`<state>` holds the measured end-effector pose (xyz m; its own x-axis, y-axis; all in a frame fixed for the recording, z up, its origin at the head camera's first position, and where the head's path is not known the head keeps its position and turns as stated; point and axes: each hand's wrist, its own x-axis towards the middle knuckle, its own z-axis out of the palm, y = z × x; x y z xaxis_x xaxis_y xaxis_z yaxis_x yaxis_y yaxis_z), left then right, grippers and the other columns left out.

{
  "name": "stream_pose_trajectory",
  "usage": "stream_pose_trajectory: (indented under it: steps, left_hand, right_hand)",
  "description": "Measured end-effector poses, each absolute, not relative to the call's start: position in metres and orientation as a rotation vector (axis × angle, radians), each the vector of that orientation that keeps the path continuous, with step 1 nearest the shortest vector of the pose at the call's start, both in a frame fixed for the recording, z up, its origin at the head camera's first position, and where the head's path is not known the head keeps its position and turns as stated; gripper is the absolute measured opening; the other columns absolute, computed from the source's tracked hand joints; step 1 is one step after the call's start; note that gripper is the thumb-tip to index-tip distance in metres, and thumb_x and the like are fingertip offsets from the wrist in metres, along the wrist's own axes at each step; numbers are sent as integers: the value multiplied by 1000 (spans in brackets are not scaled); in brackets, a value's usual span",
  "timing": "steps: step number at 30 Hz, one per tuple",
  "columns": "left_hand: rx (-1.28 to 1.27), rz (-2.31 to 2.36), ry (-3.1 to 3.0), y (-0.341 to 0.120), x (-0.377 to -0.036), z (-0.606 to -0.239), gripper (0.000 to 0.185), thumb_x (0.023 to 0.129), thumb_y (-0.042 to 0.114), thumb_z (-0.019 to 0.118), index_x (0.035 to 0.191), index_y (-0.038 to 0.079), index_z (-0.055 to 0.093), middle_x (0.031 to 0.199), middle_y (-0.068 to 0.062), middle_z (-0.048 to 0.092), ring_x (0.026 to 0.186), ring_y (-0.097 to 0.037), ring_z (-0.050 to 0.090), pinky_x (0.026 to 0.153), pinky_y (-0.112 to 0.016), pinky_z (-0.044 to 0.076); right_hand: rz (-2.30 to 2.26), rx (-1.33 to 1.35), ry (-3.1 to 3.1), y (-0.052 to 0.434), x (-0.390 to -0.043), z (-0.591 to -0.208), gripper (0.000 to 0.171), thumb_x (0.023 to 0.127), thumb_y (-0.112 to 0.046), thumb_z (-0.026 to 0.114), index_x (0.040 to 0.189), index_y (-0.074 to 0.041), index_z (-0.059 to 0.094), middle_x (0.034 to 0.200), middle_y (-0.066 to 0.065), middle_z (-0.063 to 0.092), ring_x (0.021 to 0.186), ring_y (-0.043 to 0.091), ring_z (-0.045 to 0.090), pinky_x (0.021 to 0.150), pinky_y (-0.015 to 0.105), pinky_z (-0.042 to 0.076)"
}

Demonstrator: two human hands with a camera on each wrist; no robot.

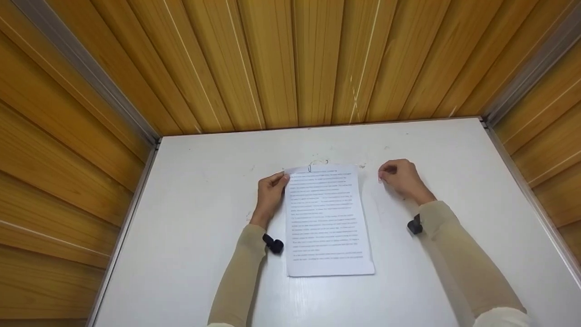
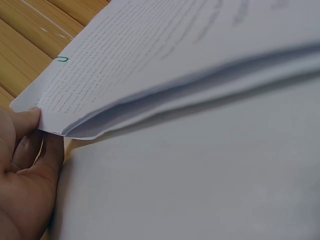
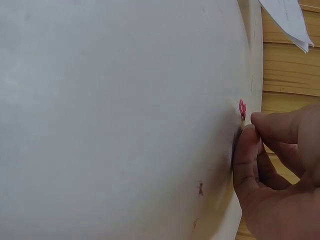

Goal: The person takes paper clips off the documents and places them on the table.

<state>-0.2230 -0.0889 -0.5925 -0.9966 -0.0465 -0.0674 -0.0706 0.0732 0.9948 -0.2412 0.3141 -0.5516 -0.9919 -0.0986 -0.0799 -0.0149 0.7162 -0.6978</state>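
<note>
White printed paper sheets (image 1: 327, 222) over a white tabletop (image 1: 190, 218), green wire paper clip (image 1: 310, 168) near their twelve o'clock edge, left hand (image 1: 271, 193) pinches their eleven o'clock corner, right hand (image 1: 401, 179), well apart at two o'clock, pinches a pink wire clip (image 3: 242, 107)

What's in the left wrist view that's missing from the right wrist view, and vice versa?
Left wrist only: the left hand pinching a corner of the papers, and a green clip on their edge.
Right wrist only: the right hand pinching a pink clip, and reddish marks on the table.
Both: printed papers, the white table and wood-grain panels.
</note>
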Motion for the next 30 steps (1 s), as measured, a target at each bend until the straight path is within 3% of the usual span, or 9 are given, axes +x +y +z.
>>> stream_pose_trajectory:
  steps: [8,15,19,22,27,30]
  left_hand:
    - [-141,2126,2298,-89,-223,-593,38,106,22,69,137,0,70,130,-15,76,119,-22,72,108,-37,55]
    - [-161,2129,2271,-89,-221,-594,40,106,21,69,138,-3,68,136,-18,72,133,-27,66,116,-41,50]
    - [-161,2141,2275,-88,-222,-594,39,105,19,70,137,-4,69,136,-19,72,135,-29,65,116,-42,50]
    - [-159,2150,2283,-88,-223,-593,38,104,18,70,135,-4,70,137,-20,71,137,-30,63,117,-42,49]
    - [-166,2168,2285,-87,-224,-592,36,104,17,71,133,-4,72,138,-20,71,139,-32,62,118,-44,48]
    - [-172,2171,2284,-87,-224,-591,35,103,17,72,132,-3,72,137,-19,71,139,-32,62,119,-44,47]
  right_hand:
    - [-1132,-123,2797,312,-241,-549,13,103,-8,66,108,-2,76,110,18,74,103,31,66,89,38,51]
    - [-1218,-162,2822,305,-241,-545,17,103,-6,64,113,3,75,111,21,75,103,32,70,84,23,51]
    - [-1267,-157,2842,295,-243,-537,21,104,-7,63,119,4,73,116,20,74,106,31,68,87,24,51]
    - [-1321,-191,2902,283,-246,-530,19,103,-4,65,118,4,74,115,21,74,107,33,68,91,26,52]
    - [-1454,-285,2962,261,-252,-521,15,100,-1,68,112,6,74,108,22,74,101,33,69,83,12,49]
    - [-1472,-338,2978,249,-255,-517,15,100,0,68,112,5,74,106,20,74,99,29,68,83,14,51]
